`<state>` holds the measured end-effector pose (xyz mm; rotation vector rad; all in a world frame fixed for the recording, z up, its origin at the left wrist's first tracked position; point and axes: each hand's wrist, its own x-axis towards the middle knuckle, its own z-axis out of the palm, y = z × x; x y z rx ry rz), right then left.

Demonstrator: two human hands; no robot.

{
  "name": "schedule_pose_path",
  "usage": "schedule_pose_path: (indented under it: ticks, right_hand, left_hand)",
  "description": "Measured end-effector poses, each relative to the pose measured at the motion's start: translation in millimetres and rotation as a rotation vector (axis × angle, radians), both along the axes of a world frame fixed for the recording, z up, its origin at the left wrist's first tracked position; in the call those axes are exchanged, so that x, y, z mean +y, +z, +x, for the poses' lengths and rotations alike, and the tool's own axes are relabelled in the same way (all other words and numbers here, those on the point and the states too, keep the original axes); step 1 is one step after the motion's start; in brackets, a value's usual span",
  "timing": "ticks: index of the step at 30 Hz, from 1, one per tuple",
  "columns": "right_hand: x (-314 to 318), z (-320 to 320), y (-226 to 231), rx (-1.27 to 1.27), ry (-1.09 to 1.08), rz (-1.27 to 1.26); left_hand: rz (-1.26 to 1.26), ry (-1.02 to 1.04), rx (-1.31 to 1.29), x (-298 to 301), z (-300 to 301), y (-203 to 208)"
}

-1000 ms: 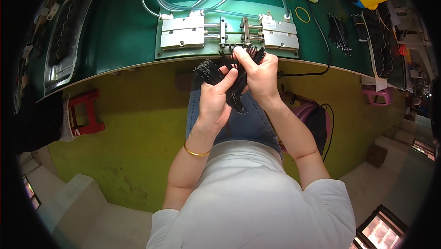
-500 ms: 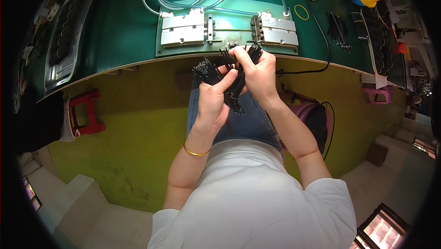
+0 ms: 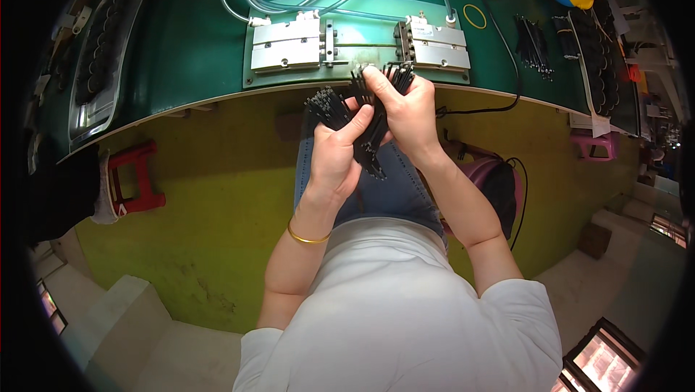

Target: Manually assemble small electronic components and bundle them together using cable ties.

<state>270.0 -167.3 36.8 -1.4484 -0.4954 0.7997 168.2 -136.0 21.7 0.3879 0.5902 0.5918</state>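
While black wires (image 3: 327, 107) are grasped by the left hand (image 3: 337, 147) and the right hand (image 3: 410, 113) at frame centre, the clamp (image 3: 288, 53) at upper centre, nearly closed a second ago, has been drawn apart; nothing appears gripped by it.

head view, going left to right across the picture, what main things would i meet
red stool → left hand → right hand → fanned black wires on the table → pink stool
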Motion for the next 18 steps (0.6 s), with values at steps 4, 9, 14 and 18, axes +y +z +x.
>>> schedule_pose_path:
  ticks: [4, 9, 14, 18]
  right_hand:
    - [-3.2, -1.6, 10.9, -0.021, 0.092, -0.059]
    - [-2.9, -5.1, 6.6, -0.071, 0.046, -0.021]
    - [-1.2, -3.3, -2.1, -0.089, -0.001, -0.001]
    - [-0.9, -1.4, -0.9, -0.083, 0.001, -0.016]
  left_hand:
    - [0.012, -0.010, 0.018, -0.3, -2.2, 2.0]
    - [0.028, -0.011, 0.041, -0.4, -3.8, -4.8]
    - [0.021, 0.016, 0.040, -2.3, -0.3, -6.6]
    - [0.012, 0.021, 0.023, -2.0, 1.7, -6.2]
